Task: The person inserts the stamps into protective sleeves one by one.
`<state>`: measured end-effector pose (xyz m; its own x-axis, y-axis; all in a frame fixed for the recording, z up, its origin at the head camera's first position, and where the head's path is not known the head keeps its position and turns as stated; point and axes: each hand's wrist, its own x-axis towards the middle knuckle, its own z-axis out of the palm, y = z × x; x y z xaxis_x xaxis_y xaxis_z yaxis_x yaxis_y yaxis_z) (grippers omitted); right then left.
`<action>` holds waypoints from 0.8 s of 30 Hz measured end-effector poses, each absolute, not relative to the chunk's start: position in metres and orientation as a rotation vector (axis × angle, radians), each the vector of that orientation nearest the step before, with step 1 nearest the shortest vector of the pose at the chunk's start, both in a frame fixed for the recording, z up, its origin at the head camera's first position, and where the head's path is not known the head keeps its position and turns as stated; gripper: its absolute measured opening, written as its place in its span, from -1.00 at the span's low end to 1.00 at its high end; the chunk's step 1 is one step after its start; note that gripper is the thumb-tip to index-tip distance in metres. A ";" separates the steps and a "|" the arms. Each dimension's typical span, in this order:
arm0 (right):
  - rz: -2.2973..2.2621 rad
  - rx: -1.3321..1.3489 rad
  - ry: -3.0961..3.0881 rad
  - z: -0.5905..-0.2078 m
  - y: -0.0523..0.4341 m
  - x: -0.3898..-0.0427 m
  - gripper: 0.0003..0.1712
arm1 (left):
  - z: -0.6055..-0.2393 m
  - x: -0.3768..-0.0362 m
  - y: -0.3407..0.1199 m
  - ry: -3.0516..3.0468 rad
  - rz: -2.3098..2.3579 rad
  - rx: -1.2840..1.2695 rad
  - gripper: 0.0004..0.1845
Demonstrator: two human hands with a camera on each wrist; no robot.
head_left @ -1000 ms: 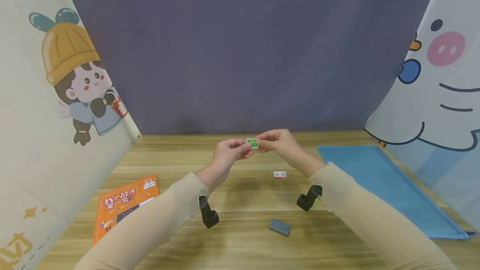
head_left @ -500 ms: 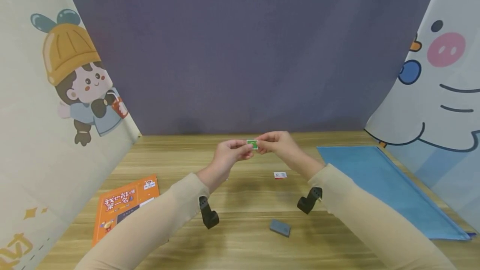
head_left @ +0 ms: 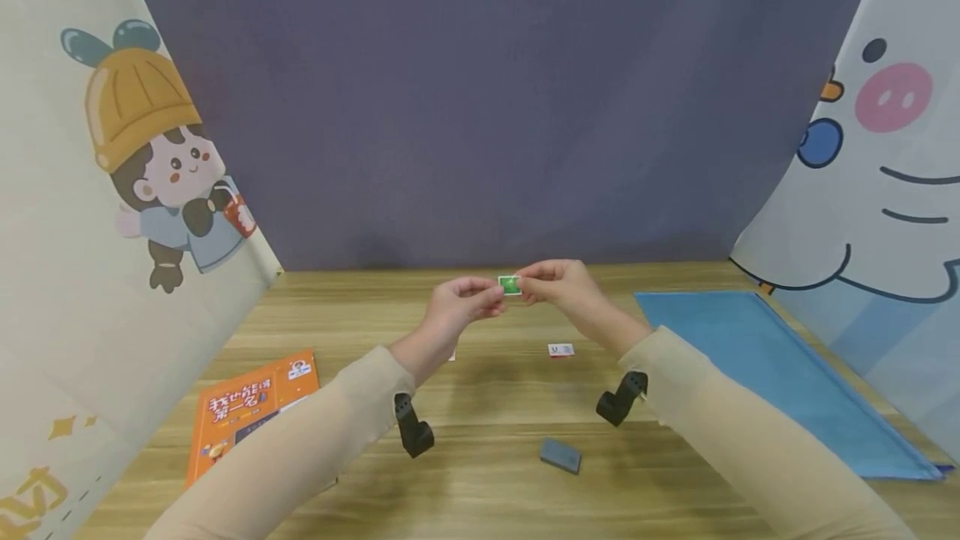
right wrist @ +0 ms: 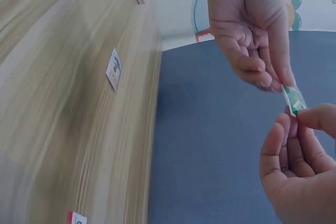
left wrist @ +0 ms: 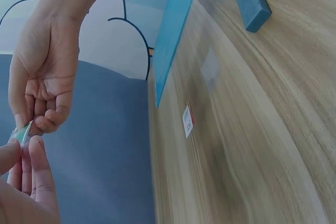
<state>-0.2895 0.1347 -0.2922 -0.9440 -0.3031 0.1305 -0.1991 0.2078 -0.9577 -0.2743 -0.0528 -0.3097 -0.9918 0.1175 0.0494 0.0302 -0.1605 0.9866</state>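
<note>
Above the table, both hands hold a small green card (head_left: 509, 285) with a white border. My left hand (head_left: 467, 303) pinches its left end between thumb and fingers. At the opposite end, my right hand (head_left: 558, 286) pinches it the same way. In the right wrist view the green card (right wrist: 294, 99) looks thin and glossy, tilted between the two thumbs. A small white card with a red edge (head_left: 560, 350) lies on the table below the right hand. Another small printed card (right wrist: 114, 70) lies on the table, mostly hidden behind my left wrist in the head view.
A grey-blue block (head_left: 560, 456) lies near the table's front. An orange booklet (head_left: 247, 407) is at the left, partly under my left forearm. The blue mat (head_left: 750, 373) covers the right side. A dark curtain (head_left: 480, 107) stands behind the table.
The green card has shifted slightly to the right, and more of it shows between the fingertips. Both hands keep their pinch on it. Things on the table have not moved.
</note>
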 end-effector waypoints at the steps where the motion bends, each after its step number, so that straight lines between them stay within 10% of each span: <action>1: -1.864 -0.486 2.390 -0.292 0.135 -0.290 -0.69 | -0.310 -0.274 -0.053 2.005 2.347 0.173 -0.77; 24: -1.887 -0.367 2.429 -0.297 0.134 -0.292 -0.71 | -0.310 -0.273 -0.054 2.112 2.326 0.139 -0.83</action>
